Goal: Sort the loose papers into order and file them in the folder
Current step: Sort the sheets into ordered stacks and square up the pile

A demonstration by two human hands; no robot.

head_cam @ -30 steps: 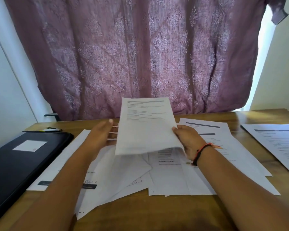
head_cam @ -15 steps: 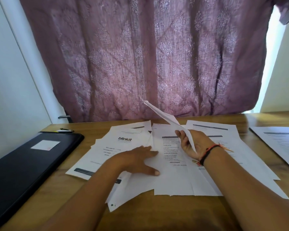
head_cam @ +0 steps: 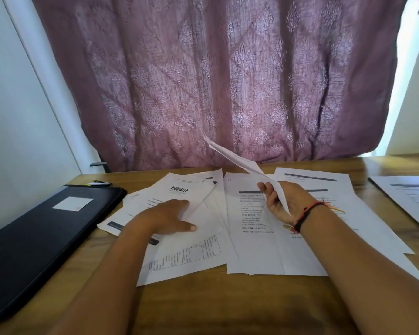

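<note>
Mauve brocade curtain (head_cam: 215, 81) hangs in soft folds behind, with pale walls on either side. Below it our wooden table (head_cam: 215, 308) shows bare grain along the near edge, leaving room to move. At the left lies the folder (head_cam: 34, 238), black, matte, round-cornered and closed, with a white label (head_cam: 72, 203) on top. Just beside it the papers (head_cam: 252, 252), thin printed sheets, fan out overlapping across the middle. More pages (head_cam: 411, 197) lie apart at the right edge. Our left hand (head_cam: 167, 218) rests on the fan, thumb splayed. Its fingers are hidden under the blinkit page (head_cam: 179, 189), so we cannot tell their grip. Our right hand (head_cam: 283, 201), banded (head_cam: 305, 213) at the wrist, curls its fingers round one creased sheet (head_cam: 242, 163), tilted up off the table.
</note>
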